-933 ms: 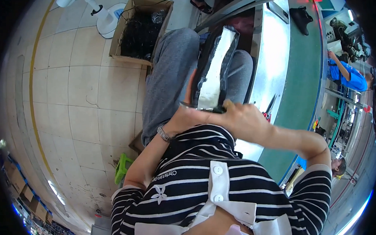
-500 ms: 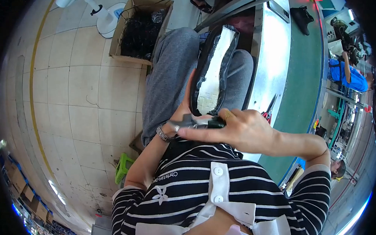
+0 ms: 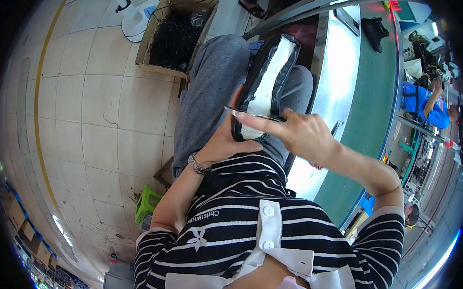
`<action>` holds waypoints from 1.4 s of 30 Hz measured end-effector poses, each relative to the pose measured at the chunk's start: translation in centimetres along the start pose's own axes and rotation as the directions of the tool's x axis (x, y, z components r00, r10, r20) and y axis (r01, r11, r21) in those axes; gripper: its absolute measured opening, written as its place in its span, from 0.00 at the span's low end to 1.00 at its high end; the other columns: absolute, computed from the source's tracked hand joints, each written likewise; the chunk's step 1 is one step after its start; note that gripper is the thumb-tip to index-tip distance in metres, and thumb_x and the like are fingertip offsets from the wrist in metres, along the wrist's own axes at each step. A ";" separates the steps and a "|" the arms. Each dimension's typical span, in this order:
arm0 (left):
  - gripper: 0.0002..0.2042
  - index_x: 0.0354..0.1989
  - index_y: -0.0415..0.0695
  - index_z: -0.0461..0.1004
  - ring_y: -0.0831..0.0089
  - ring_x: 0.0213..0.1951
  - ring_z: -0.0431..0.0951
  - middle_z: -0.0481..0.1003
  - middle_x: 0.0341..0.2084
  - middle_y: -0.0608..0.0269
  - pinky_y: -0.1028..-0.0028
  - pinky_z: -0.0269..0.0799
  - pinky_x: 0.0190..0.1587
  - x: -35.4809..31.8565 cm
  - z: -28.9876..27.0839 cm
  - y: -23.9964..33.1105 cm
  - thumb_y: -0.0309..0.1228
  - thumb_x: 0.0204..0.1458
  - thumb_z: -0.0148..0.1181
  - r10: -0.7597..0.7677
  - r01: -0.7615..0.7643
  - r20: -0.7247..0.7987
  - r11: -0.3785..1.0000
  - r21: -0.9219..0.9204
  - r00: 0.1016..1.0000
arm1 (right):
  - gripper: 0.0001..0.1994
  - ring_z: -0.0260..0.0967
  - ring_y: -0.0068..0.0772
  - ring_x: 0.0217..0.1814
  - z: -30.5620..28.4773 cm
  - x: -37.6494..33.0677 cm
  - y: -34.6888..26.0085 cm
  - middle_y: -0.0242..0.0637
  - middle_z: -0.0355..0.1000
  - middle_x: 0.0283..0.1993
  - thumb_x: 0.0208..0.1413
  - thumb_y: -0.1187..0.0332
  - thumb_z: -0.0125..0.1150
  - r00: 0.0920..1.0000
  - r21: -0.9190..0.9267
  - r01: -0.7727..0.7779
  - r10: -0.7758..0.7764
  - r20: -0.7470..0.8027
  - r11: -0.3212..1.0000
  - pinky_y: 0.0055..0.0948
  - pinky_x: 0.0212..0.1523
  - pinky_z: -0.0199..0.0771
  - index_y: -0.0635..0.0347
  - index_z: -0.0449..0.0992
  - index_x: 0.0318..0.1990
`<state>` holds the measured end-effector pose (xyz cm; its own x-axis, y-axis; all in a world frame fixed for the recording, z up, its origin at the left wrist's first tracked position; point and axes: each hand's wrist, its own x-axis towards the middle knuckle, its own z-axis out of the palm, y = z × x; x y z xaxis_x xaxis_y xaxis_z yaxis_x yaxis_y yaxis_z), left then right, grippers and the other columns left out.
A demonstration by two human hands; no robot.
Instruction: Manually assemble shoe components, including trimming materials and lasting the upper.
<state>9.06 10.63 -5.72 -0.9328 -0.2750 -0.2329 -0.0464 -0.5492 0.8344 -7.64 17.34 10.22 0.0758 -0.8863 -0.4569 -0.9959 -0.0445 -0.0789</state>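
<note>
A black shoe upper lies sole side up across my lap, its white insole board framed by folded black edges. My left hand is wrapped round its near end from the left, thumb along the near edge. Over that same end is my right hand, closed on a metal hand tool. Its index finger stretches along the tool, whose thin bright end pokes out beyond the fingertip. My fingers hide most of the tool, so its exact kind cannot be told.
To my right runs a metal ledge beside a green conveyor belt with a black boot. A cardboard box of black scraps stands ahead on the left. A green plastic stool is by my left elbow. A person in blue sits beyond the belt.
My right hand has moved forward with the tool, from before the near end of the shoe upper to over it. The upper has tilted slightly, its far end shifting right.
</note>
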 end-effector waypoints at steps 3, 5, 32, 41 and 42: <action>0.56 0.73 0.44 0.38 0.59 0.68 0.54 0.53 0.67 0.50 0.62 0.46 0.69 0.0 -0.9 1.8 0.36 0.39 0.76 0.131 -0.130 -0.088 0.991 0.016 0.987 | 0.40 0.71 0.37 0.16 -1.7 1.5 1.7 0.45 0.76 0.34 0.54 0.73 0.58 0.995 0.220 0.028 -0.050 0.091 0.975 0.33 0.17 0.74 0.21 0.51 0.70; 0.51 0.71 0.44 0.45 0.64 0.62 0.63 0.59 0.63 0.52 0.67 0.62 0.61 -0.9 -2.1 3.5 0.36 0.42 0.74 0.175 -0.166 -0.163 0.984 0.063 0.971 | 0.38 0.72 0.34 0.19 -4.3 2.2 1.4 0.42 0.76 0.32 0.56 0.77 0.55 0.995 0.355 -0.036 -0.001 0.101 0.934 0.32 0.26 0.76 0.37 0.49 0.72; 0.24 0.46 0.34 0.74 0.86 0.15 0.69 0.76 0.24 0.66 0.86 0.62 0.15 1.6 -8.9 9.2 0.37 0.44 0.72 -0.056 0.003 -0.335 0.988 -0.157 0.941 | 0.36 0.71 0.40 0.19 -9.7 10.5 3.3 0.46 0.71 0.21 0.54 0.76 0.58 0.983 -0.152 0.171 -0.157 0.095 0.973 0.40 0.22 0.70 0.40 0.54 0.71; 0.22 0.44 0.37 0.78 0.87 0.18 0.70 0.78 0.25 0.68 0.85 0.63 0.16 1.4 -8.4 7.8 0.40 0.45 0.72 0.043 -0.091 -0.373 0.990 -0.110 0.927 | 0.35 0.70 0.44 0.25 -14.1 15.6 2.9 0.48 0.76 0.34 0.56 0.76 0.55 0.923 0.130 0.219 -0.249 0.292 0.967 0.39 0.31 0.70 0.38 0.55 0.70; 0.22 0.44 0.37 0.78 0.88 0.19 0.70 0.78 0.26 0.68 0.85 0.63 0.16 1.5 -8.4 7.8 0.39 0.45 0.72 0.061 -0.108 -0.389 0.989 -0.100 0.919 | 0.33 0.73 0.52 0.31 -15.0 16.2 2.6 0.51 0.76 0.35 0.56 0.73 0.56 0.895 0.002 0.203 -0.187 0.405 0.979 0.43 0.38 0.71 0.39 0.57 0.69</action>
<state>10.30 -0.70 -3.78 -0.7211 -0.5935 -0.3573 0.0906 -0.5921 0.8007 -9.75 -4.02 15.94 0.2741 -0.5985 -0.7528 -0.9596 -0.2226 -0.1723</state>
